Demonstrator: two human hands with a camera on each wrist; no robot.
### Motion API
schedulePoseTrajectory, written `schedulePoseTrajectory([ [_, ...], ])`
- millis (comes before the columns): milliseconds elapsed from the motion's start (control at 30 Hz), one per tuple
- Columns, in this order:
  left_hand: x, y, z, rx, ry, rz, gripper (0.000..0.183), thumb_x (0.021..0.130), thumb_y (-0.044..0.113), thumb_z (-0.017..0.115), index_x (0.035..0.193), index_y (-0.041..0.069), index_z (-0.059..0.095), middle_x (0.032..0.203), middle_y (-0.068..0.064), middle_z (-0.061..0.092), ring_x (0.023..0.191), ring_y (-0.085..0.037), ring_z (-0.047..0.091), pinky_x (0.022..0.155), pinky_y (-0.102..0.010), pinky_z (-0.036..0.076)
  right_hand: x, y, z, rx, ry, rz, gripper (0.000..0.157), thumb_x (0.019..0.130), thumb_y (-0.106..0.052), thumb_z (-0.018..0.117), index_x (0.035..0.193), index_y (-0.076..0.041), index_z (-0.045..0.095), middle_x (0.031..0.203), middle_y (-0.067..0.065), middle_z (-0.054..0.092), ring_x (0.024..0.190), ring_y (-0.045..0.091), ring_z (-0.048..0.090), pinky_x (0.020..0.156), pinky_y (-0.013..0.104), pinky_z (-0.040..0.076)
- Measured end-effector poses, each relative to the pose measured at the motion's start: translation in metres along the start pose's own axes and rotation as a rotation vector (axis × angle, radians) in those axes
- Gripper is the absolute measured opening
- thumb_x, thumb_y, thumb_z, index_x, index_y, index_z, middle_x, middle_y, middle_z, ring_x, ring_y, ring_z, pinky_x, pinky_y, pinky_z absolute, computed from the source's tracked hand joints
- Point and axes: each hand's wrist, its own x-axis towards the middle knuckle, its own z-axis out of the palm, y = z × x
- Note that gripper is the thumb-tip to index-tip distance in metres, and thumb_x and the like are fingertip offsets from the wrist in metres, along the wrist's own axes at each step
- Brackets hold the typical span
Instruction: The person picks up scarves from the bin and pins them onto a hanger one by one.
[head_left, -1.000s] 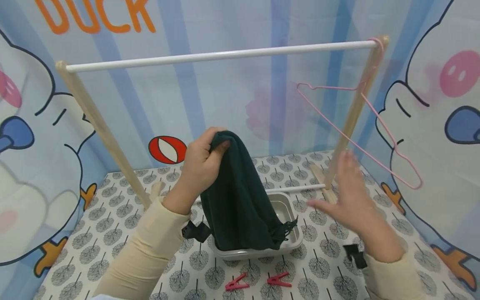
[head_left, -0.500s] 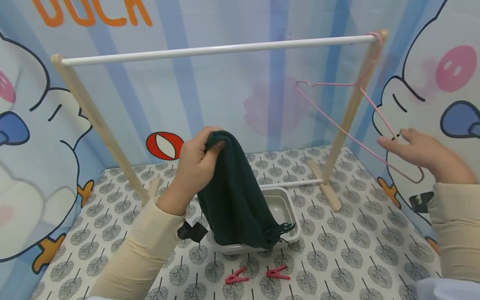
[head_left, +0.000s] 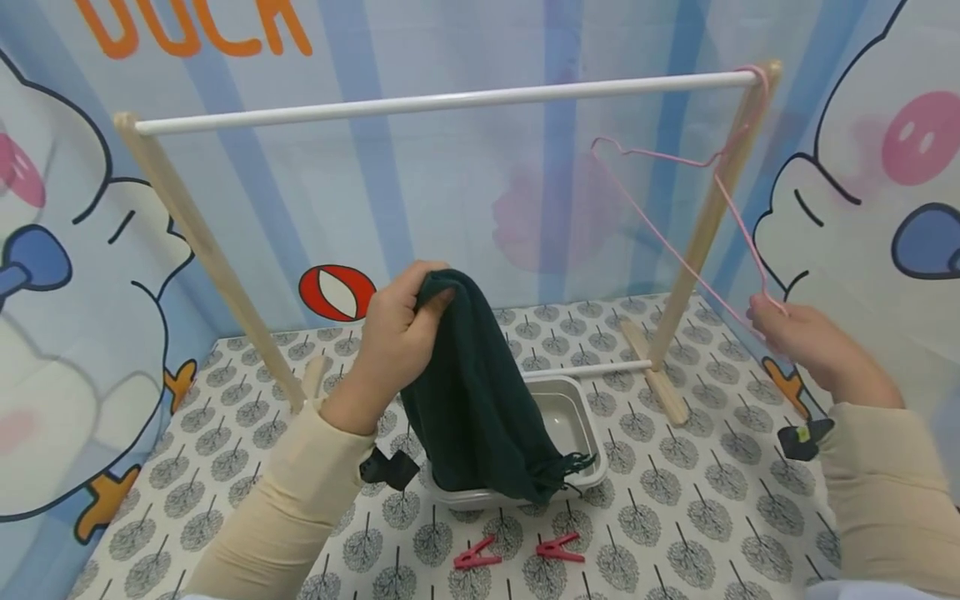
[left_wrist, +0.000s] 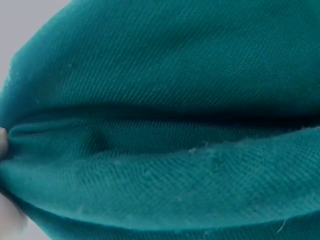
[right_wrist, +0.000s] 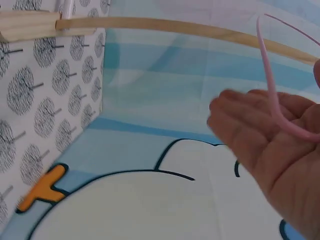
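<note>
A dark green fringed scarf (head_left: 480, 400) hangs in folds from my left hand (head_left: 397, 333), which pinches its upper end between thumb and fingers. Its lower part covers much of a pale rectangular tub (head_left: 592, 450). In the left wrist view the folded scarf (left_wrist: 165, 175) fills nearly everything, with bits of fingers at the left edge. My right hand (head_left: 817, 342) holds the lower right corner of a pink hanger (head_left: 738, 217), whose hook sits over the rail's right end. The right wrist view has the hanger (right_wrist: 272, 90) crossing the palm of the right hand (right_wrist: 280, 135).
A rack with a white rail (head_left: 450, 102) and wooden posts (head_left: 210, 258) stands behind the tub. Two red clothespins, a left one (head_left: 477, 554) and a right one (head_left: 560, 547), lie in front on the tree-patterned cloth (head_left: 645, 533). A cartoon backdrop surrounds the rack.
My right hand has swung out to the right from beside the tub and taken hold of the hanger's corner. The hanger has turned and tilted slightly. My left hand still holds the scarf.
</note>
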Motion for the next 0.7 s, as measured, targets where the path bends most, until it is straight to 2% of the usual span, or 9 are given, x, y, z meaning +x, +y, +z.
schedulePoseTrajectory([
  [33,0.0,0.0,0.0,0.002,0.0,-0.001,0.01,0.092,0.002,0.053,0.099,-0.001,0.059,0.079,-0.012,0.059,0.063,-0.018,0.054,0.058,-0.03,0.044,0.0,0.002,0.002,0.012,0.003,-0.028,0.078,0.098,-0.052,0.013,0.142,0.012,0.006,0.142,0.039,0.014,0.129,0.054,0.019,0.102,0.062,0.022],
  [100,-0.001,-0.001,0.001,0.006,0.001,-0.008,0.01,0.092,0.003,0.053,0.099,-0.001,0.059,0.08,-0.013,0.06,0.064,-0.018,0.055,0.059,-0.03,0.045,0.001,0.005,0.006,0.045,-0.005,-0.086,0.075,0.099,-0.047,0.013,0.142,0.014,0.008,0.141,0.038,0.02,0.128,0.047,0.028,0.103,0.045,0.034],
  [200,-0.001,-0.002,0.002,0.012,0.0,-0.015,0.01,0.092,0.003,0.053,0.099,-0.001,0.059,0.08,-0.013,0.06,0.064,-0.018,0.055,0.058,-0.03,0.044,-0.001,0.007,0.009,0.083,-0.001,-0.118,0.076,0.099,-0.047,0.016,0.141,0.015,0.011,0.139,0.038,0.026,0.115,0.02,0.055,0.09,0.022,0.048],
  [267,-0.002,-0.002,0.002,0.013,-0.002,-0.017,0.01,0.092,0.003,0.053,0.099,-0.001,0.059,0.079,-0.013,0.06,0.064,-0.019,0.055,0.058,-0.031,0.044,-0.002,0.007,0.011,0.12,0.008,-0.13,0.076,0.099,-0.047,0.018,0.14,0.017,0.012,0.138,0.039,0.027,0.101,-0.001,0.058,0.081,0.011,0.047],
  [333,-0.002,-0.002,0.003,0.008,-0.006,-0.021,0.01,0.092,0.003,0.053,0.099,-0.001,0.059,0.079,-0.012,0.06,0.064,-0.019,0.054,0.058,-0.031,0.044,-0.003,0.006,0.012,0.156,0.022,-0.134,0.077,0.099,-0.047,0.018,0.139,0.018,0.013,0.136,0.039,0.029,0.09,-0.017,0.051,0.078,0.009,0.047],
  [500,-0.002,-0.001,0.003,0.001,-0.007,-0.026,0.01,0.092,0.003,0.053,0.1,-0.001,0.059,0.079,-0.012,0.06,0.064,-0.018,0.055,0.058,-0.031,0.044,-0.005,0.004,0.016,0.186,0.117,-0.139,0.078,0.098,-0.048,0.017,0.137,0.019,0.021,0.129,0.041,0.037,0.085,-0.015,0.055,0.076,0.01,0.049],
  [567,-0.002,-0.002,0.004,0.004,-0.007,-0.026,0.01,0.093,0.003,0.053,0.1,-0.001,0.059,0.08,-0.012,0.06,0.064,-0.019,0.055,0.058,-0.031,0.044,-0.006,0.003,0.017,0.192,0.178,-0.14,0.076,0.098,-0.047,0.019,0.135,0.019,0.026,0.121,0.04,0.047,0.082,-0.013,0.058,0.074,0.012,0.05],
  [633,-0.003,-0.002,0.005,0.004,-0.008,-0.027,0.011,0.093,0.003,0.053,0.1,-0.001,0.059,0.08,-0.013,0.06,0.065,-0.019,0.055,0.058,-0.031,0.044,-0.008,0.003,0.017,0.219,0.231,-0.145,0.073,0.099,-0.045,0.023,0.133,0.02,0.031,0.104,0.028,0.063,0.079,-0.01,0.06,0.072,0.014,0.052],
  [700,-0.003,-0.002,0.005,0.004,-0.009,-0.029,0.011,0.093,0.003,0.053,0.1,-0.001,0.059,0.081,-0.013,0.06,0.065,-0.019,0.055,0.058,-0.031,0.044,-0.009,0.003,0.018,0.245,0.269,-0.143,0.072,0.099,-0.044,0.026,0.132,0.019,0.033,0.088,0.005,0.07,0.077,-0.008,0.062,0.07,0.015,0.053],
])
